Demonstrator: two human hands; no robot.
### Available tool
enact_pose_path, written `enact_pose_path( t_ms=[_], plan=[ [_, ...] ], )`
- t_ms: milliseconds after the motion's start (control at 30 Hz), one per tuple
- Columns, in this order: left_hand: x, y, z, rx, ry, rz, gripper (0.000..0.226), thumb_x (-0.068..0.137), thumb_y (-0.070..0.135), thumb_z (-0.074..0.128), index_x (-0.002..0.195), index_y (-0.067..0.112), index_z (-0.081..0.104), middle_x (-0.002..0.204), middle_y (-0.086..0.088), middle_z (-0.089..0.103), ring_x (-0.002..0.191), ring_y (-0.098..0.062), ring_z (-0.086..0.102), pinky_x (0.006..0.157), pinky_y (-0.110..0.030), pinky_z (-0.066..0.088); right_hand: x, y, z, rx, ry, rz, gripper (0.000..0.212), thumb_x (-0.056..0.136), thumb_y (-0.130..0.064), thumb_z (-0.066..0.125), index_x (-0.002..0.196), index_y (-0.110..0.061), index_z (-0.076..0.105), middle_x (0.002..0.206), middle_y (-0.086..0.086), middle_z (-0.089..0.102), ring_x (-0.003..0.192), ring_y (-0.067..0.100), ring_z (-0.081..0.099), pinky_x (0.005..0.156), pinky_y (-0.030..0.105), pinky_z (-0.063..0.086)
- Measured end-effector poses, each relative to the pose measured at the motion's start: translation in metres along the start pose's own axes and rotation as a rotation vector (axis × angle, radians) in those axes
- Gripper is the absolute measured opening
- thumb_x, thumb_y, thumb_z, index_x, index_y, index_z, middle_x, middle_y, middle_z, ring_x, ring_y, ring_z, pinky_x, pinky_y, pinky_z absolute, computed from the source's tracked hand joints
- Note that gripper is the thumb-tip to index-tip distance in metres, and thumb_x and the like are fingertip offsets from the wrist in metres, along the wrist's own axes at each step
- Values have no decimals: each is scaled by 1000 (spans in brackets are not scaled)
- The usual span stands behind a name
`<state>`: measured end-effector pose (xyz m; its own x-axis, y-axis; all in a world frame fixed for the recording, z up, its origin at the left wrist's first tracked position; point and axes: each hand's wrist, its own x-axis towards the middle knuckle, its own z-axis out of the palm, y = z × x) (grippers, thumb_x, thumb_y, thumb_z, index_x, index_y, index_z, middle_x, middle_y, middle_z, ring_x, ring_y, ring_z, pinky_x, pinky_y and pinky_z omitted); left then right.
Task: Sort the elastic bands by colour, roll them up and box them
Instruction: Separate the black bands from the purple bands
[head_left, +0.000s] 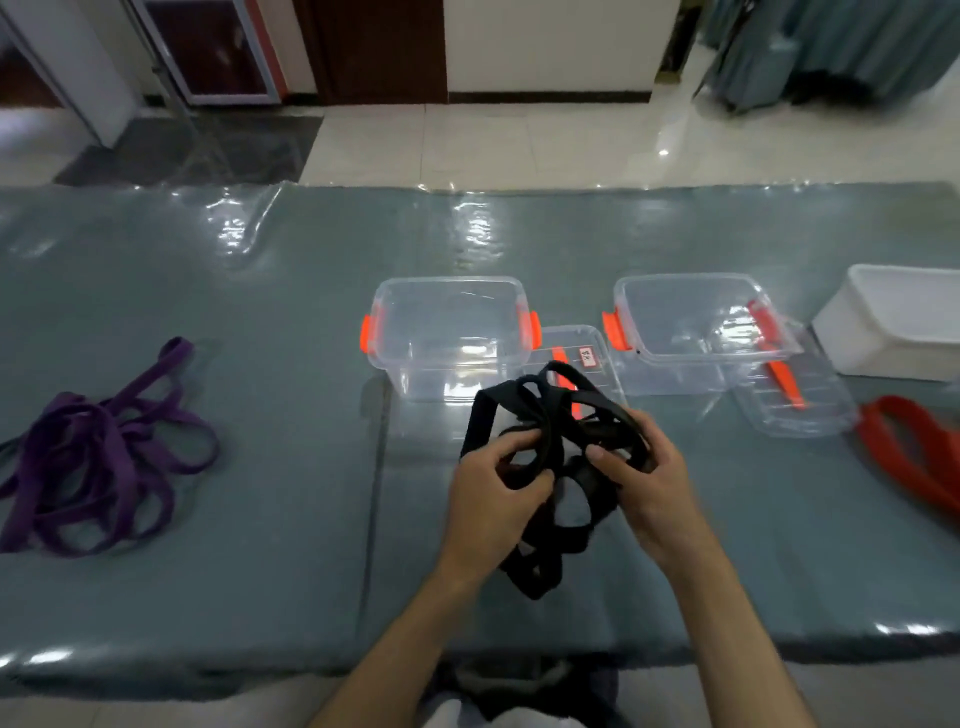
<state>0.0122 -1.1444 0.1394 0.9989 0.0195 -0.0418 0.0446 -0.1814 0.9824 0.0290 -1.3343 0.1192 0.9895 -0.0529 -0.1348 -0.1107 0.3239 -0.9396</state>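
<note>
The left hand (491, 499) and right hand (641, 480) both grip a tangled bunch of black elastic bands (550, 467) — held just above the grey-green plastic-covered desk (291, 519). Behind stand two clear plastic boxes with orange latches (449, 338) — purple bands (98, 457) lie far left, red bands (914, 447) far right.

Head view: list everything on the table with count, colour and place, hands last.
purple bands: one tangled pile, purple, table's left.
black bands: one bundle, black, centre, held above the table.
red bands: one pile, red, right edge.
clear boxes: two, transparent with orange latches, centre and right-centre, open.
lids: two, clear, beside the boxes.
white tub: one, white, far right.
left hand: grips the black bands.
right hand: fingers curled round the black bands.
</note>
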Motion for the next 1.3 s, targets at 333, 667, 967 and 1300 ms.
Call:
enact_pose_path(
  t_ms=[333, 667, 967, 1300],
  plan=[
    [-2, 60, 159, -68, -87, 73, 40, 85, -3, 77, 113, 25, 77, 107, 12, 79, 99, -10, 77, 91, -25, 60, -8, -91, -156, -77, 61, -87, 55, 78, -10, 81, 131, -15, 65, 121, 20, 74, 112, 36, 72, 102, 51, 55],
    [25, 40, 258, -82, -116, -12, 40, 87, -6, 73, 115, 21, 73, 111, 8, 78, 106, -12, 75, 94, -28, 59, 17, -91, -254, -215, 129, -199, 52, 86, 2, 81, 126, -29, 69, 117, 5, 77, 108, 22, 76, 83, 33, 63],
    [40, -37, 285, 28, -133, -199, 46, 89, -7, 72, 127, 13, 56, 120, -8, 72, 113, -22, 71, 101, -37, 58, 35, -17, -299, -439, 228, -41, 53, 83, 7, 81, 127, -17, 67, 117, 0, 75, 111, 12, 72, 103, 45, 58],
    [27, -94, 291, 170, -112, -301, 84, 95, 5, 67, 159, 42, 26, 133, 17, 65, 117, 5, 64, 99, -19, 53, 23, 35, -310, -609, 156, 192, 63, 84, 4, 83, 132, -29, 60, 117, -14, 70, 108, -6, 67, 103, 29, 54]
  ],
)
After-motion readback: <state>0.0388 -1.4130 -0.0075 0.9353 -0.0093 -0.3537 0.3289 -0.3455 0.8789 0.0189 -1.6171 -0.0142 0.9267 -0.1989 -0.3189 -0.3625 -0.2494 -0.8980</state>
